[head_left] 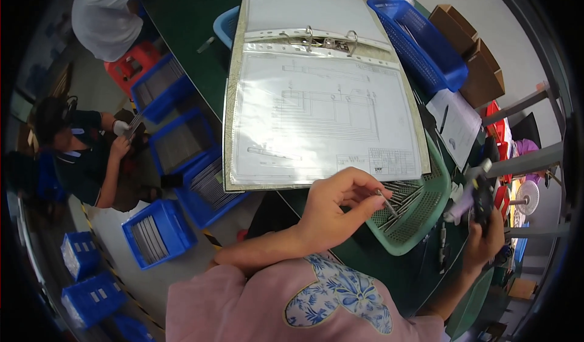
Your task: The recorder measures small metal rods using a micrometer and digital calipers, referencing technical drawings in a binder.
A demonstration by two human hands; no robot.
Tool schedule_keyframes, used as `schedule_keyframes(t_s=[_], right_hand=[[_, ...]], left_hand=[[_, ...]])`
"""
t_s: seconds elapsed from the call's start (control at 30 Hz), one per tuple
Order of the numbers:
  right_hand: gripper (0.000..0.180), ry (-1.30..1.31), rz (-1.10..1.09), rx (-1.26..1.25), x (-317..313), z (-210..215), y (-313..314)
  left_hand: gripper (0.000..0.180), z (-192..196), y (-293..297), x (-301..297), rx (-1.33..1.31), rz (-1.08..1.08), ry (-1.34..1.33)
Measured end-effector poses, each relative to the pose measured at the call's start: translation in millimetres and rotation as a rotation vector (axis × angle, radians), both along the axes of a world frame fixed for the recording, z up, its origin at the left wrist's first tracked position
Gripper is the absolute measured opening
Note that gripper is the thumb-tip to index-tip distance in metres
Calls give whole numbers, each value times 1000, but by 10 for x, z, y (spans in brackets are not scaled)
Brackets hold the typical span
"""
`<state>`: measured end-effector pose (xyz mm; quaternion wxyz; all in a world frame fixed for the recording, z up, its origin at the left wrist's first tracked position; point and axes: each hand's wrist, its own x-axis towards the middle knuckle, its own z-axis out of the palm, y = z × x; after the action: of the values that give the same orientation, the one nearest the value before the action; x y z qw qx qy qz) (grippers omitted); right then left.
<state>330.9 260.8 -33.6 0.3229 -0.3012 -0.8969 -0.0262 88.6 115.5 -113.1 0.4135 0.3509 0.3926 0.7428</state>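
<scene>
My left hand (340, 211) pinches a thin metal pin (387, 202) between thumb and fingers, near the front edge of an open ring binder. Behind it, a green plastic basket (420, 229) holds many similar metal pins (404, 199). To the right, my right hand (483, 244) is closed round a black hand-held tool (482, 199); blur hides its exact kind. The binder (228, 141) carries a technical drawing (322, 117) in a clear sleeve and overlaps part of the basket.
A slim dark instrument (442, 251) lies on the green table (389, 275). Beyond stand a blue basket (447, 80), cardboard boxes (483, 68) and papers with a pen (453, 123). On the left, a seated person (85, 153) handles rods beside blue crates (185, 138); another person (106, 16) sits farther off.
</scene>
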Motion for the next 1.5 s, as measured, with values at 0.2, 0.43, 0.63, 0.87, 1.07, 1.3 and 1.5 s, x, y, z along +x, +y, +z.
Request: schedule_keyframes(t_s=[0.2, 0.43, 0.63, 0.87, 1.07, 1.3, 1.5], right_hand=[[40, -47, 219, 127, -818, 26, -179], [37, -15, 240, 129, -925, -39, -226], [37, 18, 283, 99, -889, -76, -214], [34, 14, 314, 47, -819, -125, -183], [33, 14, 249, 69, -835, -129, -207], [32, 40, 214, 38, -813, -138, -193], [31, 33, 243, 59, -836, -157, -177]], left_hand=[[12, 16, -82, -37, 97, -67, -267], [12, 4, -76, -4, 92, -92, -309], [12, 0, -76, 23, 121, -140, -304], [12, 6, -59, 49, 88, -168, -284], [11, -3, -48, 48, 107, -165, -271], [12, 12, -29, 77, 106, -140, -288], [12, -41, -54, 51, 90, -144, -260]])
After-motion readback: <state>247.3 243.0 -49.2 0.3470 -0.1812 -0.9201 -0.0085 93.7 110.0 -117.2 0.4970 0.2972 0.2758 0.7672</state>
